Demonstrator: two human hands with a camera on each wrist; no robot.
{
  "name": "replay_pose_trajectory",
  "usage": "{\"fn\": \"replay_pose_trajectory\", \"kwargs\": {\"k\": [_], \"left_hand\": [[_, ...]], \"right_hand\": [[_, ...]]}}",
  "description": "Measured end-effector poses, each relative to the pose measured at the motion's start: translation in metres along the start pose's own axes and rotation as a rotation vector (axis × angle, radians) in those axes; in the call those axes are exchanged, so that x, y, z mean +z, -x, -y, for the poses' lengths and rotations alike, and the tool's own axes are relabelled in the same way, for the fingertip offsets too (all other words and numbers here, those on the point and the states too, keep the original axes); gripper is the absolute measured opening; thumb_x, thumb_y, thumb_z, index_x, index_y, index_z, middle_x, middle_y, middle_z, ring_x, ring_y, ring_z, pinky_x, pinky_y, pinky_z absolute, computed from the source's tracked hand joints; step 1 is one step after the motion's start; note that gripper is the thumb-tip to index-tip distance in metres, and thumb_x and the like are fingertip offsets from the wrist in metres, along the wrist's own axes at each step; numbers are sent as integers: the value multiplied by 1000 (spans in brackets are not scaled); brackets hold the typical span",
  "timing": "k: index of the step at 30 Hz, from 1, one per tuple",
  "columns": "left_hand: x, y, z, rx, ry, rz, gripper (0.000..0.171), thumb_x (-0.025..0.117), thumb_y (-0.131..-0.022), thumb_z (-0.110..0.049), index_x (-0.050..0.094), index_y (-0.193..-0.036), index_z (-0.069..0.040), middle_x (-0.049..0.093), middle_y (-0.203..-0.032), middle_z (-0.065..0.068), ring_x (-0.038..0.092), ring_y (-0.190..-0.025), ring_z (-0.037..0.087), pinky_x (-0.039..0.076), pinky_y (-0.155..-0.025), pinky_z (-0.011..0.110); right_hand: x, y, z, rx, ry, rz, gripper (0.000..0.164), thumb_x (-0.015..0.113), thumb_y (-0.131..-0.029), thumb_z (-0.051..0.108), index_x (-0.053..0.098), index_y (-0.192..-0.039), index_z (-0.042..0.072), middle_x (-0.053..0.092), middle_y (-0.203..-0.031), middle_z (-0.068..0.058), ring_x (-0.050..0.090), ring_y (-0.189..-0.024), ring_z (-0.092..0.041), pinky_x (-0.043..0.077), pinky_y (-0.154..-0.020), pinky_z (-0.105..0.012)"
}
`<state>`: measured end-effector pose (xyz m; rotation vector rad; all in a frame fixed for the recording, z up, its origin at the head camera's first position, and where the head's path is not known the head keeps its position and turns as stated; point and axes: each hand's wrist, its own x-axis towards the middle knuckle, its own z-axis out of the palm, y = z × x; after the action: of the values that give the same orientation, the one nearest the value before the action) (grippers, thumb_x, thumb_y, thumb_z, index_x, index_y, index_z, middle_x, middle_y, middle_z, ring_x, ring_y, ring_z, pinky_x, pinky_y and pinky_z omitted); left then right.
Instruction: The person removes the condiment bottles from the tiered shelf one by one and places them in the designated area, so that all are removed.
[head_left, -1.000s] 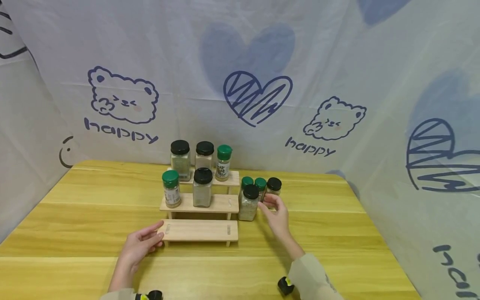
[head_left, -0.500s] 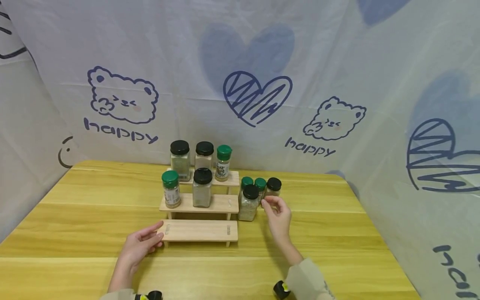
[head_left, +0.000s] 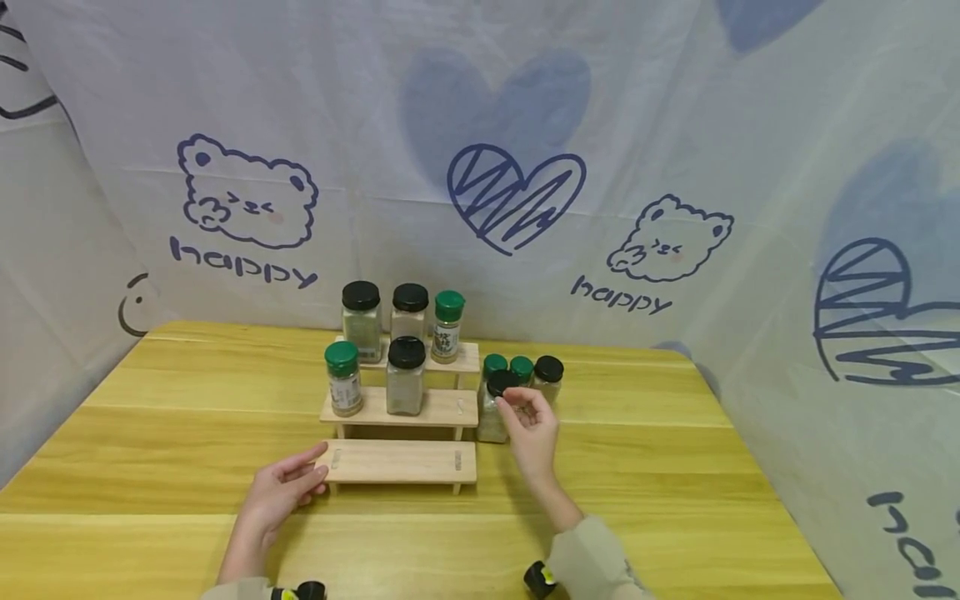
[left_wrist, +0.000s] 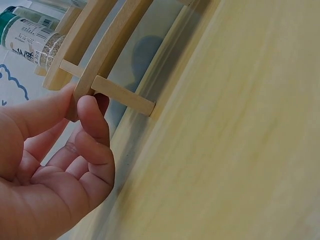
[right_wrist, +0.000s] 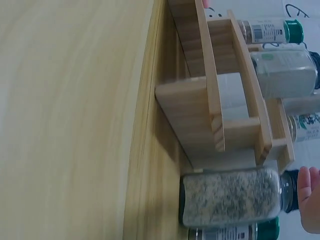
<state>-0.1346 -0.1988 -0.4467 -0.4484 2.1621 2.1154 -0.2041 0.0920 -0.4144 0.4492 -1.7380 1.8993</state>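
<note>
A three-tier wooden rack stands on the table. My left hand grips the left end of its lowest shelf; in the left wrist view, thumb and curled fingers pinch the board. Right of the rack stands a square glass jar with a black lid and speckled contents, upright on the table. Beside that lid is my right hand, fingers loosely bent. In the right wrist view, its fingertips are at the jar lid's edge; whether they touch is unclear. The hand partly hides the jar from the head camera.
Two green-capped bottles and a black-lidded jar stand behind the speckled jar. On the middle shelf are a green-capped bottle and a black-lidded jar. Two more jars and a green-capped bottle occupy the top shelf.
My right hand has shifted left from beside the back jars to the front jar's lid. My left hand keeps its place on the rack.
</note>
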Motion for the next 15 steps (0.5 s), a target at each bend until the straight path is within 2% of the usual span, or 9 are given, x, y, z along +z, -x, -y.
{"fn": "replay_pose_trajectory", "kwargs": {"k": [9,15], "left_hand": [[-1,0,1,6,5,6,44,60,-85,-5,45,-126,4,61,-80,-2,59,-66,9,45,-57,22],[0,-1,0,4,2,6,44,60,-85,-6,45,-126,4,61,-80,-2,59,-66,9,45,-57,22]], "right_hand": [[20,-1,-1,-20,-51,58,16,60,-78,-11,52,-90,-19,56,-85,-23,55,-79,-10,46,-64,-17],[37,-3,2,19,-74,87,18,61,-77,-12,51,-91,-18,52,-86,-30,54,-78,-9,46,-64,-17]]}}
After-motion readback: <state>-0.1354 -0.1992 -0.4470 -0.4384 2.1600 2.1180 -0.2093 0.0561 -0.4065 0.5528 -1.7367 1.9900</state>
